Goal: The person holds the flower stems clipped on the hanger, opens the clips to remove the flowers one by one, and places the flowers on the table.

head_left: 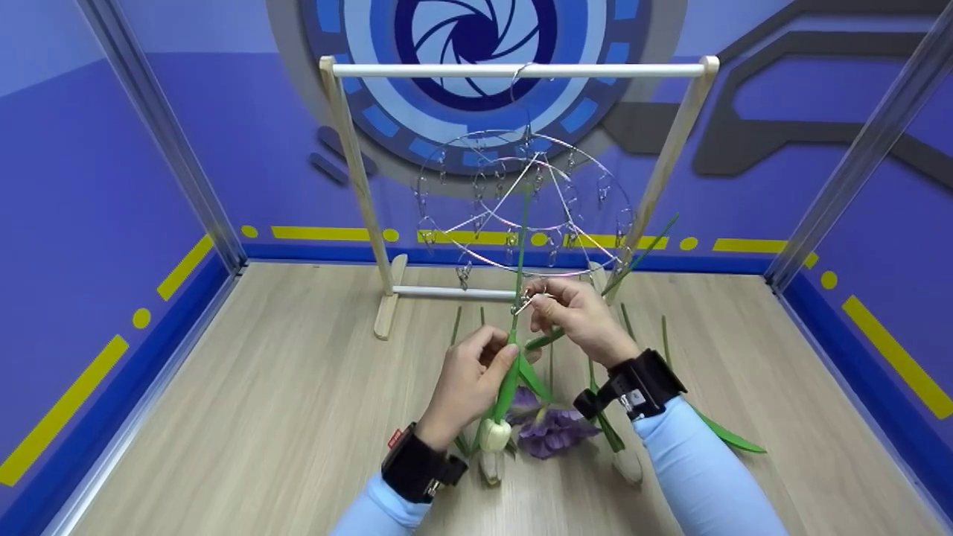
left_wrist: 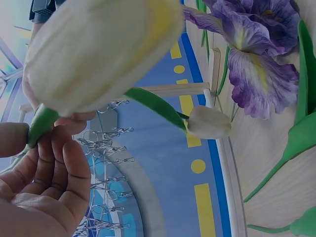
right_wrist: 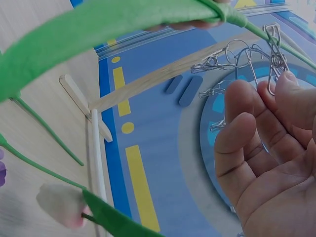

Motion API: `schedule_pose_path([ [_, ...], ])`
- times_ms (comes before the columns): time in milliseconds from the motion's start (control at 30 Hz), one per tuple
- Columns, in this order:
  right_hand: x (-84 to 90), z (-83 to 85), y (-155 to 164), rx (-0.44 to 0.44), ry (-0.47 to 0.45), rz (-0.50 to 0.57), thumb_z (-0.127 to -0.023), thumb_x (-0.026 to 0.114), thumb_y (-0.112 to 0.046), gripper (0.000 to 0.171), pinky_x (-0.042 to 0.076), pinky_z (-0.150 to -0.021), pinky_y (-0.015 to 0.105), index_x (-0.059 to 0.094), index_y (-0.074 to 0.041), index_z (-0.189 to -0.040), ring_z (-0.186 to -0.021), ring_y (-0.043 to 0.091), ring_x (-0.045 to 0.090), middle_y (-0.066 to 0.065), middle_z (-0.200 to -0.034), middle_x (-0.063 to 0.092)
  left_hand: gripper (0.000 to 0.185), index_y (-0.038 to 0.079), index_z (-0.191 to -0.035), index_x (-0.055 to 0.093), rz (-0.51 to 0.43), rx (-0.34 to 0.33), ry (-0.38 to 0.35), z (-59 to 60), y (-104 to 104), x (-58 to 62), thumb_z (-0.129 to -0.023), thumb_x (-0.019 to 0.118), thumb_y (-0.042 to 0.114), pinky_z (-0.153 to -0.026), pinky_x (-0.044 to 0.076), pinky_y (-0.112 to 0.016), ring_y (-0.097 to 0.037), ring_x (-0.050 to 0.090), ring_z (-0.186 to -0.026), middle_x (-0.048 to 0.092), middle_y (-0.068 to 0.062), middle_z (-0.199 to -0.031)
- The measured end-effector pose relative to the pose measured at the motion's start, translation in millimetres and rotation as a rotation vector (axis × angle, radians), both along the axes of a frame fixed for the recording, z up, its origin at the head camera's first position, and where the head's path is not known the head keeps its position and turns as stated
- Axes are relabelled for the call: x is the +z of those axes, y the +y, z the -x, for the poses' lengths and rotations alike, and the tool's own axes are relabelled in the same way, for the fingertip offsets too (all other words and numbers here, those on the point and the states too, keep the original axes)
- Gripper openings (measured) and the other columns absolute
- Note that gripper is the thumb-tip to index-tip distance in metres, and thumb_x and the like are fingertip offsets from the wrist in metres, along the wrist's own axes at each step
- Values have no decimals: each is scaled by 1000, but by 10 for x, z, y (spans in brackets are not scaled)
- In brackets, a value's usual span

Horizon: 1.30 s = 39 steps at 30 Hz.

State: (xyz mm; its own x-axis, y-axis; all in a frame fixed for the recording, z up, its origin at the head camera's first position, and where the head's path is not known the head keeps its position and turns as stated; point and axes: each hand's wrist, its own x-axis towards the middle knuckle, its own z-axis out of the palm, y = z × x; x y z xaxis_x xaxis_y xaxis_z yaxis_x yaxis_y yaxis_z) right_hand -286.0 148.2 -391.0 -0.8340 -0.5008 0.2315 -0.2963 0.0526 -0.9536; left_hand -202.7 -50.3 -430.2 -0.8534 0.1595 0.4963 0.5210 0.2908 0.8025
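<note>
In the head view my left hand [head_left: 476, 372] pinches the green stem of a white tulip [head_left: 495, 435] between thumb and fingers, its bloom pointing down. The bloom [left_wrist: 103, 54] fills the upper left of the left wrist view. Just above, my right hand [head_left: 577, 316] pinches a metal clip [right_wrist: 276, 54] by its handles, thumb against fingers. The clip's jaws sit at the stem, which rises past them toward the round wire clip hanger [head_left: 514, 272]. Green leaves of the tulip extend below my left fingers.
A wooden rack [head_left: 350, 171] with a white top bar [head_left: 447, 71] bears the hanger and its several dangling clips. Below my hands are a purple iris [head_left: 555, 432] and another pale tulip [head_left: 628, 467]. Several green stems stretch across the wooden tabletop [head_left: 283, 402].
</note>
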Motion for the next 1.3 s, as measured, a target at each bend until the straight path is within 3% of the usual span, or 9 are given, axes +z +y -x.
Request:
schedule_pose_path([
  [533,-31,34,20,17,51,19,-106,56,-8,24,48,-65,24,60,15,-112,-71,13,62,4,-82,64,13,2,-102,68,-11,-7,-40,-22,-6,-23,-104,62,15,-68,53,-23,-12,62,-77,69,-6,-89],
  [1300,-27,56,42,-12,54,15,-105,56,-4,23,49,-64,24,60,18,-111,-70,12,63,4,-81,65,13,4,-100,67,3,4,-20,-26,-9,-56,-103,63,16,-68,54,-24,-12,62,-77,68,-4,-88],
])
